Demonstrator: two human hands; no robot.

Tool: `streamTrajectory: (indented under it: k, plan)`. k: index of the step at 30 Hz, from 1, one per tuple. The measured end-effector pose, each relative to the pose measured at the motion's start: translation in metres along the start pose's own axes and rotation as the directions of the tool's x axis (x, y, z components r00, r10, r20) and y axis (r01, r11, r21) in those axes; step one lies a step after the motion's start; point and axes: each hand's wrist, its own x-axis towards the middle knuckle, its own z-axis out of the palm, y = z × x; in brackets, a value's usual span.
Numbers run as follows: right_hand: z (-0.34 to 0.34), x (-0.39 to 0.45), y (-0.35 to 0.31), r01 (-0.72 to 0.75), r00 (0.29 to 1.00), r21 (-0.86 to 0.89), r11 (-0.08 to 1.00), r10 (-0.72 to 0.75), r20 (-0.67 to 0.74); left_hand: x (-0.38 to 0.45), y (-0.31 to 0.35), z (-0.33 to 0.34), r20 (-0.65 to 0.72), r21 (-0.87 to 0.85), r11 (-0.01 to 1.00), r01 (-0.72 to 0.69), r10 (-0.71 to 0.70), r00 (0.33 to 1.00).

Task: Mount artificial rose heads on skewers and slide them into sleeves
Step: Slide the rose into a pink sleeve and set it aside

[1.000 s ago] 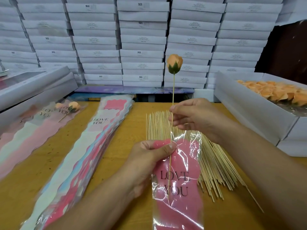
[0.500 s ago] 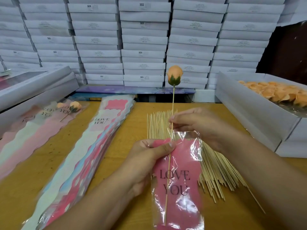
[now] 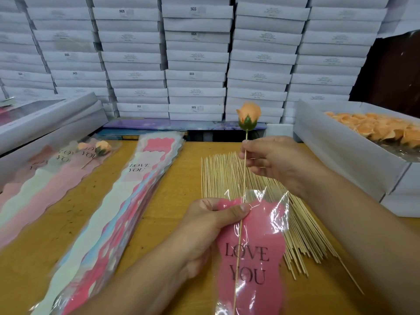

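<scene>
Currently I have the skewer (image 3: 242,201) pinched high in the right hand (image 3: 276,162), just below the rose (image 3: 248,116), fingers curled round the stick. The left hand (image 3: 205,226) grips the top edge of the sleeve (image 3: 254,253), thumb on its pink panel at the mouth. The skewer's lower length is already inside the sleeve, running down past the "LOVE YOU" print and out of frame; the rose is well above the mouth, over the middle of the surface (image 3: 179,201).

Handling, my judgement:
- Skewer: thin, light, stiff but easily snapped if bent. Best held close under the rose, pushed along its own axis.
- Rose: looks soft and crushable; I would not squeeze the petals. How firmly it sits on the tip I cannot tell.
- Sleeve: clear film, floppy, slippery, crinkles readily. A sharp tip could snag or pierce it; the mouth needs holding open for the rose.

Surroundings:
- Loose skewers (image 3: 256,214) fanned out beneath and to the right of the sleeve, toward the right edge. Nearest obstruction; the sleeve's tail could drag across them.
- Stack of empty sleeves (image 3: 127,201) running diagonally left of centre.
- Finished pieces (image 3: 68,169) with roses inside, near the left edge.
- Open box of roses (image 3: 341,142) at the right edge, far side.
- Flat white boxes (image 3: 195,64) stacked like a wall beyond the far edge; more boxes (image 3: 47,123) at the far left corner.
</scene>
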Motion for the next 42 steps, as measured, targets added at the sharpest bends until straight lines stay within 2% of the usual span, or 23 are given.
streamTrajectory:
  k: [5, 10, 17, 22, 26, 34, 38, 42]
  plan:
    - [0.0, -0.007, 0.011, -0.025, 0.998, -0.057, 0.998, 0.029, 0.058, 0.001, 0.002, -0.002, -0.007, 0.012, 1.0, 0.001, -0.001, 1.0]
    - [-0.001, -0.017, 0.017, -0.043, 0.987, -0.23, 0.972, 0.077, 0.139, 0.001, 0.004, -0.004, -0.002, -0.006, 1.0, -0.004, 0.004, 1.0]
    - [0.0, -0.02, 0.017, -0.042, 0.973, -0.245, 0.969, 0.095, 0.212, 0.0, 0.006, -0.004, 0.001, -0.029, 0.999, -0.039, 0.039, 0.999]
    - [0.004, -0.014, 0.013, -0.073, 0.992, -0.143, 0.987, 0.086, 0.09, 0.0, 0.004, -0.003, 0.0, -0.015, 1.0, -0.023, 0.023, 1.0]
    - [0.006, -0.013, 0.017, -0.06, 0.995, -0.092, 0.994, 0.066, 0.071, 0.0, 0.004, -0.004, 0.036, 0.006, 1.0, -0.028, 0.027, 0.999]
    - [0.006, -0.023, 0.024, -0.111, 0.977, -0.179, 0.978, 0.141, 0.16, 0.003, 0.005, -0.011, 0.029, -0.002, 1.0, -0.023, 0.023, 0.999]
    - [-0.002, -0.023, 0.013, -0.027, 0.991, -0.328, 0.944, 0.068, 0.116, 0.002, 0.004, -0.009, 0.032, 0.017, 1.0, -0.015, 0.014, 0.999]
    - [-0.008, -0.014, -0.002, 0.111, 0.994, -0.257, 0.96, -0.109, 0.025, 0.0, 0.005, -0.006, 0.014, 0.049, 0.999, 0.007, -0.008, 1.0]
